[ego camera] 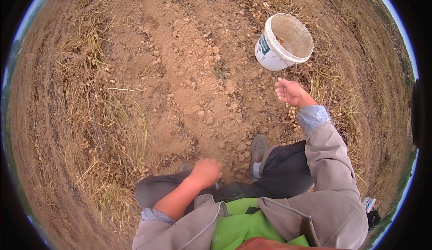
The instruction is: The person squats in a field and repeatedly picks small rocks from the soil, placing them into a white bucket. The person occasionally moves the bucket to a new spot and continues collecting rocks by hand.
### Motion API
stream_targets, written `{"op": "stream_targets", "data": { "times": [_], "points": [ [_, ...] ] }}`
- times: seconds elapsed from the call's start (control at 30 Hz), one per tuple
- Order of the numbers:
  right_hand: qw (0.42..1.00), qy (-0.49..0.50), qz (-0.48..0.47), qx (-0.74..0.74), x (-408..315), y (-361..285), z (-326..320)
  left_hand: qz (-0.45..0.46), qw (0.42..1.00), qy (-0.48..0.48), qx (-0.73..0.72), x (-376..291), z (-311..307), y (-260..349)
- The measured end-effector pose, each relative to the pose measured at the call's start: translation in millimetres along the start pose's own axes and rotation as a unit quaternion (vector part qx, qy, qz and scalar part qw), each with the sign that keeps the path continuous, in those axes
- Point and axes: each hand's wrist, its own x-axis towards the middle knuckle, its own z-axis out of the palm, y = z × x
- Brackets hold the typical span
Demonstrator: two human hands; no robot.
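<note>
My right hand [291, 93] is held out just in front of a white plastic bucket [270, 56], apart from it. Its fingers are half curled, and nothing shows in them. The bucket tilts on the ground with its mouth to the upper right; a few peanut pods [280, 41] lie inside. Beside my right wrist, dried peanut plants [341, 91] with clusters of pods [293, 115] lie on the soil. My left hand [206, 172] hangs over my left leg near the knee, back upward. Its fingers are mostly hidden, so what it holds, if anything, is unclear.
Bare, cloddy soil [189, 91] runs between two rows of pulled peanut plants. The left row [101, 115] lies close to my left knee. My shoe [259, 147] rests on the soil below the bucket. A small striped object [369, 203] lies behind my right elbow.
</note>
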Motion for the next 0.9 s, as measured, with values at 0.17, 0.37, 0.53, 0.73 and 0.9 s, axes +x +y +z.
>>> {"op": "stream_targets", "data": {
  "times": [0.17,0.37,0.53,0.73,0.9],
  "points": [
    [0.988,-0.017,0.037,-0.148,29.2,19.5,43.3,-0.005,0.998,0.046,-0.039,9.9,-14.8,-7.3],
    [0.985,-0.021,-0.006,-0.169,39.2,0.6,100.6,0.005,0.996,0.032,-0.081,41.6,-30.5,-23.3],
    [0.988,-0.035,-0.022,-0.151,3.5,-11.8,139.8,0.005,0.997,-0.021,-0.077,76.5,-51.8,-54.2],
    [0.968,0.008,-0.035,-0.25,-67.2,-56.4,152.5,-0.022,0.99,0.017,-0.139,127.6,-55.9,-101.9],
    [0.936,0.063,-0.098,-0.332,-123.4,-131.4,171.7,-0.072,0.985,-0.068,-0.139,143.0,-40.6,-151.8]
  ]
}}
